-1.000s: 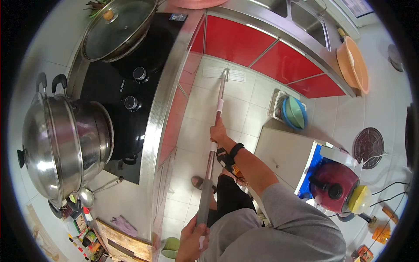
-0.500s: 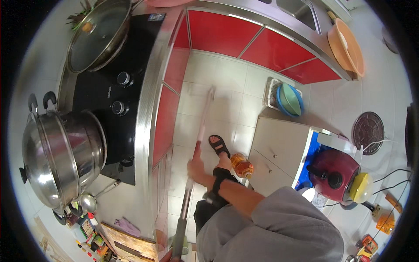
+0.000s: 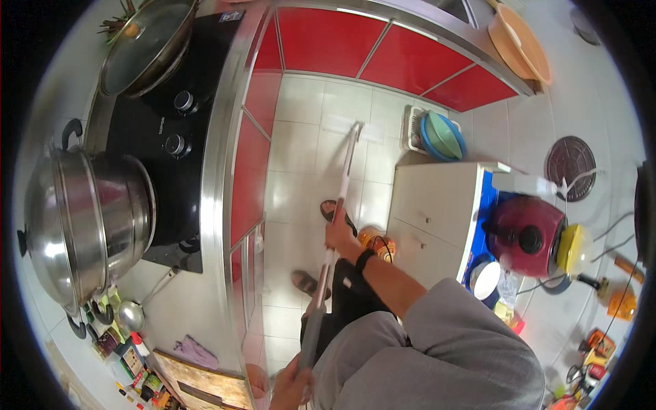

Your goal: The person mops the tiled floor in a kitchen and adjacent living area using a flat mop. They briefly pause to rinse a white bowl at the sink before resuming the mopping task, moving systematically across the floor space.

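Note:
Both my hands grip the pole of a long-handled mop [image 3: 350, 158], which slants from the lower edge of the view toward the far floor. Its pale, flat head is blurred against the white tiles. My right hand [image 3: 339, 234] is wrapped round the middle of the pole. Near the grey upper end, my left hand [image 3: 292, 384] is closed on it beside my left thigh. Just right of my right hand, a bottle of amber oil [image 3: 377, 242] stands on the floor beside my foot.
Red cabinets [image 3: 335, 41] border the floor ahead and left, below a black stove [image 3: 181, 116] with a steamer pot [image 3: 89, 225]. On the right are a white cabinet [image 3: 430, 205] and a white basket [image 3: 412, 130] with blue and green basins [image 3: 443, 135].
The mop head has swung to the right across the far floor, and the pole leans more to the right. My left hand has come further into view. Another foot now shows below the pole.

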`<state>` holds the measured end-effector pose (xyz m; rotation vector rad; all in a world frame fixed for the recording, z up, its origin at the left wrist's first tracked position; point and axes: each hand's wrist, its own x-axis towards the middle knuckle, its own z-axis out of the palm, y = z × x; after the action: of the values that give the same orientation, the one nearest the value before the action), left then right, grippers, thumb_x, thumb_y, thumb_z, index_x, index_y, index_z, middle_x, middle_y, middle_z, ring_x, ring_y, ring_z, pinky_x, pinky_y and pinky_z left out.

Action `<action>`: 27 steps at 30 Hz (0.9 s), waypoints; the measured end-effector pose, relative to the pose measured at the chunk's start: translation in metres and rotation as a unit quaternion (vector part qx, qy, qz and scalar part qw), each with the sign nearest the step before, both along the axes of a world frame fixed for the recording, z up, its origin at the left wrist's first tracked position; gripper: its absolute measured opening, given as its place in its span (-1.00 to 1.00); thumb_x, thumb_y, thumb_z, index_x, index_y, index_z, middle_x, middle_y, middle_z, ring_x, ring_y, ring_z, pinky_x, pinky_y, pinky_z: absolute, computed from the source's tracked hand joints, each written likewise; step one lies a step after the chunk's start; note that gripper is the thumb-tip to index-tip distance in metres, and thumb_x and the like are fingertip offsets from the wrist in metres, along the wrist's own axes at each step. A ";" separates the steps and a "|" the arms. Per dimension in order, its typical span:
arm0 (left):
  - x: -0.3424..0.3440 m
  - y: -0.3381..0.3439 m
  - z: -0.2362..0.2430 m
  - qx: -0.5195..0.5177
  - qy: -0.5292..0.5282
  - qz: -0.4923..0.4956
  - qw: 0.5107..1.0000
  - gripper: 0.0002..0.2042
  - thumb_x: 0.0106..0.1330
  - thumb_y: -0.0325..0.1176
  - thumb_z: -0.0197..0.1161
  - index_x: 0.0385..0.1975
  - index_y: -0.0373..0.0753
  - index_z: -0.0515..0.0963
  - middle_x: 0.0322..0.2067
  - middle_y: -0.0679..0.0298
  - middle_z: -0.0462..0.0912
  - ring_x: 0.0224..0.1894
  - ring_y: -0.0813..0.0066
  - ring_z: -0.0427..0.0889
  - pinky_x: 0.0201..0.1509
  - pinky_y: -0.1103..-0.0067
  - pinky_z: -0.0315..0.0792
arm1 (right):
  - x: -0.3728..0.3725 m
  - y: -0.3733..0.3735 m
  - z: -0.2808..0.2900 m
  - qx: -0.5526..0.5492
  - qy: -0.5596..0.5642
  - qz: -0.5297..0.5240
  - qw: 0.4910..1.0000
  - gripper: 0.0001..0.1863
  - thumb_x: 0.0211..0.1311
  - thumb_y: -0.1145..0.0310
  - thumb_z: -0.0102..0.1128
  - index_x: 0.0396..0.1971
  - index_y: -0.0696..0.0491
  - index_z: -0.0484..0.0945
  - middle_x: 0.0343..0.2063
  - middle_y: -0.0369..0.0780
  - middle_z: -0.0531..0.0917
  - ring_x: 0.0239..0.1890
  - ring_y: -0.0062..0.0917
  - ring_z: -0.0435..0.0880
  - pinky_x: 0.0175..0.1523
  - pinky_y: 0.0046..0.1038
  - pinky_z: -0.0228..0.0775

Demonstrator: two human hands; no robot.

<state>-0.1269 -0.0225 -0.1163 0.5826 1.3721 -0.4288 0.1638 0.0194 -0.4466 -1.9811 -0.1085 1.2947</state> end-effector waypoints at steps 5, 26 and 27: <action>-0.147 -0.053 0.056 0.068 0.052 0.004 0.996 -0.70 0.43 -0.34 0.04 0.11 -0.24 0.43 -0.64 0.50 0.36 -0.69 0.78 0.25 -0.69 0.79 0.13 | -0.180 -0.086 -0.006 -0.049 0.086 -0.087 0.991 -0.13 0.25 0.40 -0.05 0.40 -0.20 -0.39 -0.51 -0.02 0.54 -0.71 -0.29 0.56 -0.65 -0.29 0.46; -0.006 -0.063 0.010 0.141 -0.068 -0.158 0.975 -0.52 0.21 -0.46 0.15 0.18 -0.31 0.37 -0.64 0.36 0.45 -0.63 0.66 0.41 -0.59 0.64 0.29 | -0.020 -0.099 -0.024 0.039 0.015 -0.108 0.993 -0.37 0.22 0.49 -0.10 0.27 -0.01 -0.09 -0.58 -0.12 0.47 -0.77 -0.41 0.50 -0.76 -0.40 0.38; -0.021 -0.072 0.006 0.184 -0.066 -0.200 0.960 -0.51 0.19 -0.47 0.16 0.18 -0.31 0.37 -0.65 0.36 0.45 -0.64 0.63 0.41 -0.59 0.63 0.30 | -0.031 -0.105 -0.012 0.044 0.035 -0.117 0.991 -0.30 0.21 0.47 -0.03 0.30 0.00 -0.14 -0.57 -0.11 0.50 -0.76 -0.41 0.53 -0.75 -0.38 0.39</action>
<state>-0.1478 -0.0950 -0.1100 1.1874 1.2097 -0.4510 0.1325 -0.0857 -0.4586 -1.8113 0.0973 1.1845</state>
